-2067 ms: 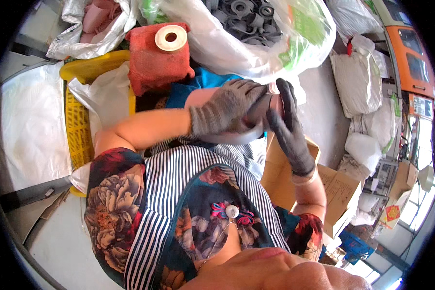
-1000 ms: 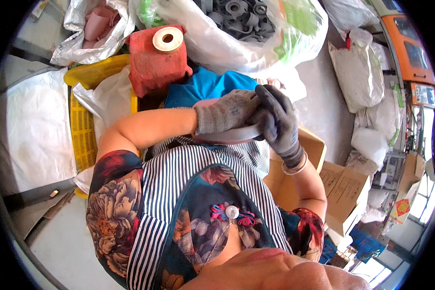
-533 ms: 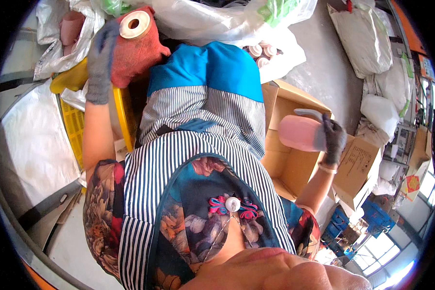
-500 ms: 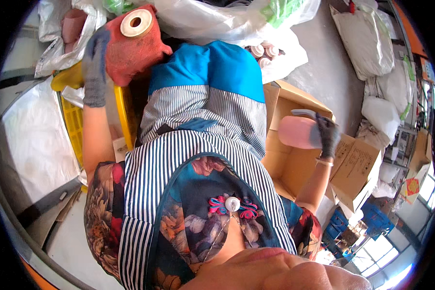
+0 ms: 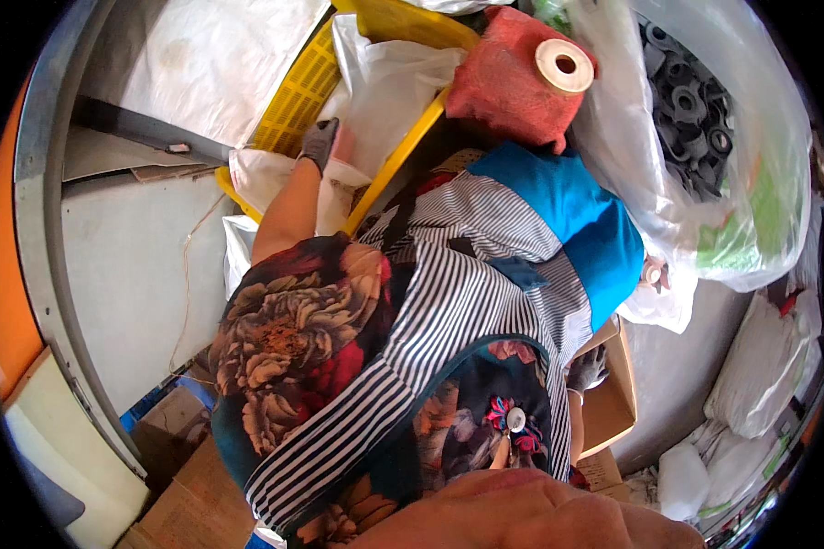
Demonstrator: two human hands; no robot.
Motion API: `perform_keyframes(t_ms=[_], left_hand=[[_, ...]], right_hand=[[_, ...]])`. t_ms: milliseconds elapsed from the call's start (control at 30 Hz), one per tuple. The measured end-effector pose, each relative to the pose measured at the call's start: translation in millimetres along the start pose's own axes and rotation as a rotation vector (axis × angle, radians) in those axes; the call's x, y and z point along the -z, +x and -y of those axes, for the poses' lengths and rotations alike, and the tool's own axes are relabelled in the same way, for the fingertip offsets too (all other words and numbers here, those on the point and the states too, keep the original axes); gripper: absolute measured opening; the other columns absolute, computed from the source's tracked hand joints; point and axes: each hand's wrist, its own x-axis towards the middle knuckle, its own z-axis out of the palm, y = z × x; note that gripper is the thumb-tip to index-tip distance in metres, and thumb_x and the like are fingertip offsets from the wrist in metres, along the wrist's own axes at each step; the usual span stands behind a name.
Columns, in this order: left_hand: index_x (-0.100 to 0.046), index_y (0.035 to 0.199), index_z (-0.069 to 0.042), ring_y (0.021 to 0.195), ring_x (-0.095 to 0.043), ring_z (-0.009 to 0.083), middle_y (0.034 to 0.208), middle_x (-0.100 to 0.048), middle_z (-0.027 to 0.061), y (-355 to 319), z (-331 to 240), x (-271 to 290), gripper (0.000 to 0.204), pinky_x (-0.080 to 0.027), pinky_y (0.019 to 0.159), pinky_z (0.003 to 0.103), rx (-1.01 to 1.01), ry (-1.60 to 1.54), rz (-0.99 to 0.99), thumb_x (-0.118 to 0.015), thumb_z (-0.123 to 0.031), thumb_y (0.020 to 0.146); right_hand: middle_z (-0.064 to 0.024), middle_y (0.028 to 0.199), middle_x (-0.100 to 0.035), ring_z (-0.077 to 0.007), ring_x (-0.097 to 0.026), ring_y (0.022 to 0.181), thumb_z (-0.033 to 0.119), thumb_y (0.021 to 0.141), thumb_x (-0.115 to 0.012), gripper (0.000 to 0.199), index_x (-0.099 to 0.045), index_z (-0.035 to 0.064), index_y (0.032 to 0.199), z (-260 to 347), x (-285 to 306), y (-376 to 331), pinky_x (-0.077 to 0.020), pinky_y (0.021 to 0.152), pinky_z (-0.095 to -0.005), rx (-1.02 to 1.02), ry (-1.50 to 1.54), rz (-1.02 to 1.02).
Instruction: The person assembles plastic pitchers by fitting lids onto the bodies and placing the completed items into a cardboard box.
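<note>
My left hand (image 5: 319, 143), in a grey glove, reaches into a yellow plastic crate (image 5: 300, 90). Its fingers are closed against a smooth pink piece (image 5: 343, 145), which is mostly hidden by the hand and the white bag (image 5: 389, 78) lining the crate. On the other side, my right hand (image 5: 587, 369), also gloved, is low by the open cardboard box (image 5: 619, 393). The striped apron partly covers that hand, and its fingers do not show clearly. No pink piece can be seen in it.
Past my knees a red cloth-covered block (image 5: 513, 78) carries a white ring-shaped roll (image 5: 564, 66). Right of it, a large clear bag (image 5: 751, 215) holds many dark ring-shaped parts (image 5: 691, 114). White sacks (image 5: 769, 366) lie at far right. A metal-edged table frame (image 5: 50, 229) runs along the left.
My body and view have turned left. The left hand moved from the red block into the yellow crate, onto a pink piece. The right hand moved lower by the box; its pink container is out of sight.
</note>
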Motion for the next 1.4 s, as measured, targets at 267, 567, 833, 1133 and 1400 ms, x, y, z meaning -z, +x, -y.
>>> perform_keyframes(t_ms=[267, 567, 833, 1133, 1400], left_hand=[[-0.053, 0.133, -0.004, 0.11, -0.062, 0.0321, 0.117, -0.065, 0.024, -23, 19, -11, 0.065, -0.047, 0.094, 0.045, 0.016, 0.821, -0.124, -0.06, -0.05, 0.087], [-0.051, 0.133, -0.001, 0.113, -0.06, 0.0355, 0.126, -0.061, 0.0209, 6, 86, 22, 0.064, -0.048, 0.095, 0.044, 0.382, 0.428, 0.052, -0.066, -0.044, 0.087], [-0.057, 0.125, -0.001, 0.1, -0.06, 0.0202, 0.118, -0.06, 0.0102, 20, -94, 43, 0.037, -0.053, 0.084, 0.035, 0.041, -1.073, 0.364, -0.064, -0.019, 0.094], [-0.047, 0.138, -0.008, 0.122, -0.054, 0.0227, 0.134, -0.055, 0.0078, -192, -276, -42, 0.041, -0.046, 0.104, 0.038, 0.126, -1.213, 1.255, -0.052, -0.024, 0.101], [-0.062, 0.119, -0.015, 0.12, -0.053, 0.0293, 0.122, -0.06, 0.0037, -254, -368, -27, 0.045, -0.04, 0.105, 0.052, -1.869, -0.041, 0.493, -0.071, -0.031, 0.077]], right_hand=[[-0.0158, 0.117, -0.066, -0.0309, -0.062, 0.108, 0.007, 0.091, -0.054, 0.031, -0.064, -0.001, 0.119, -1, 41, 39, -0.0466, 0.097, -0.0379, -0.538, 0.68, -0.171], [-0.011, 0.119, -0.067, -0.0259, -0.063, 0.108, 0.016, 0.096, -0.052, 0.032, -0.064, 0.0009, 0.121, 14, 145, 46, -0.0468, 0.097, -0.0342, -0.567, 0.627, -0.445], [-0.0198, 0.127, -0.061, -0.0303, -0.058, 0.119, 0.005, 0.095, -0.057, 0.035, -0.056, -0.0074, 0.127, 185, 294, 151, -0.0433, 0.103, -0.0396, 0.231, 0.85, -0.764], [-0.0215, 0.152, -0.033, -0.0314, -0.038, 0.139, 0.041, 0.054, -0.095, 0.134, -0.015, -0.0051, 0.151, 307, 360, 157, -0.03, 0.115, -0.0433, 0.586, 1.61, -0.038], [-0.0244, 0.141, -0.046, -0.0356, -0.049, 0.129, 0.037, 0.058, -0.093, 0.119, -0.026, -0.0053, 0.148, 265, 298, 153, -0.0388, 0.108, -0.0416, 0.511, 1.248, -0.334]])
